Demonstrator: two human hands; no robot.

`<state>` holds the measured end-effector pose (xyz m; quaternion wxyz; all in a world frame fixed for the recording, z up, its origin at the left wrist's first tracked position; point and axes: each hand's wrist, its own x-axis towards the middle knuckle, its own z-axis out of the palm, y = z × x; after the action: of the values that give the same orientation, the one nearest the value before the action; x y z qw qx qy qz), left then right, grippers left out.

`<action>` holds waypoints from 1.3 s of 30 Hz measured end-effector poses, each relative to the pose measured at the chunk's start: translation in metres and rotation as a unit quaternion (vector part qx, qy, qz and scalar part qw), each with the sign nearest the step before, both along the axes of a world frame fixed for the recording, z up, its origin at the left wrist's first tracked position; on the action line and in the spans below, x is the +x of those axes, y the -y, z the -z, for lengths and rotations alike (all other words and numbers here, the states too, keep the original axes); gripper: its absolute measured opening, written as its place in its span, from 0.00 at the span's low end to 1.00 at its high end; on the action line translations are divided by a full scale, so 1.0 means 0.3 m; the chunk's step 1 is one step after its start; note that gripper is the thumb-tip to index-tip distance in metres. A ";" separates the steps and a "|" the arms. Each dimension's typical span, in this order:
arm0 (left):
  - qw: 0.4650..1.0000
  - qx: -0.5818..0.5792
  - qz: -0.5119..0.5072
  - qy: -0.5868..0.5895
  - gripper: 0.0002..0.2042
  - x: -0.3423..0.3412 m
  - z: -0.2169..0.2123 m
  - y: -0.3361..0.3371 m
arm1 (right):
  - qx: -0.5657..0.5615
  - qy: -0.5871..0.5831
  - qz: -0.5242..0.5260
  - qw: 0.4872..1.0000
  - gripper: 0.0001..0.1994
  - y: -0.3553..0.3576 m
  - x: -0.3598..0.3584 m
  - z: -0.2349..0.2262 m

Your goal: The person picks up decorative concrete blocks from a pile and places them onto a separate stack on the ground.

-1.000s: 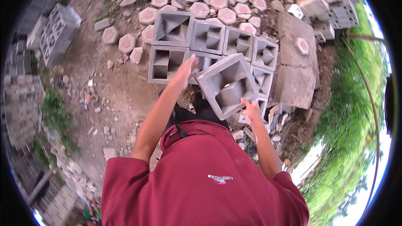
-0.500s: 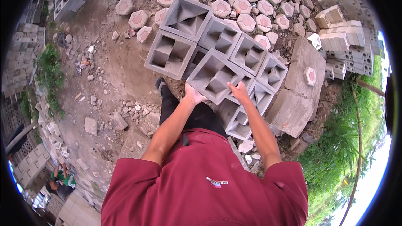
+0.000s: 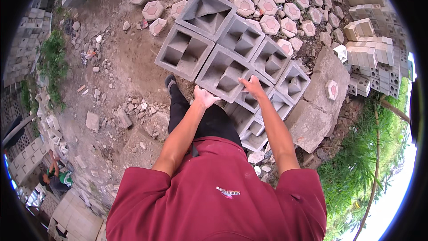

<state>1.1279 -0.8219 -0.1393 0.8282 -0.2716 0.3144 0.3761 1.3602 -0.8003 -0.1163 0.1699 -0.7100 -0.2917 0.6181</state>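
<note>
Both my hands are on a square grey concrete block (image 3: 224, 72) with a recessed, angular hollow. My left hand (image 3: 205, 97) grips its near lower edge, fingers partly hidden beneath. My right hand (image 3: 253, 86) is closed over its right edge, thumb on the rim. This block sits snugly among similar ones: one block (image 3: 185, 52) to its left, a block (image 3: 207, 12) at the far corner, and another block (image 3: 240, 37) behind it. More blocks (image 3: 270, 57) continue to the right, and several stand lower, close to my legs.
Hexagonal pavers (image 3: 269, 6) with pinkish centres lie scattered beyond the stack. A broken concrete slab (image 3: 312, 116) is at right, near stacked blocks (image 3: 370, 53) and grass (image 3: 352, 165). Rubble (image 3: 142, 107) covers dirt at left. Another person (image 3: 58, 176) is at the lower left.
The held block has shifted left and away from me, closing the gap beside the left-hand block. Both hands have moved with it and keep their grip. The view has shifted slightly.
</note>
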 end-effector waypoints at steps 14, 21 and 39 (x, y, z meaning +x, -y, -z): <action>0.996 0.062 -0.003 -0.071 0.35 -0.057 0.021 -0.118 | 0.034 -0.115 0.433 0.893 0.43 0.215 -0.013 0.237; 0.993 0.032 -0.022 -0.113 0.48 -0.093 0.018 -0.099 | 0.115 -0.027 0.490 0.864 0.42 0.129 -0.241 0.229; 0.979 0.026 0.058 -0.193 0.47 -0.036 -0.066 -0.099 | 0.115 -0.174 0.434 0.877 0.37 0.288 -0.169 0.296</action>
<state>1.1171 -0.7922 -0.1195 0.7792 -0.1535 0.4737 0.3805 1.3094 -0.8866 -0.2052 0.5491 -0.6217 0.0110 0.5584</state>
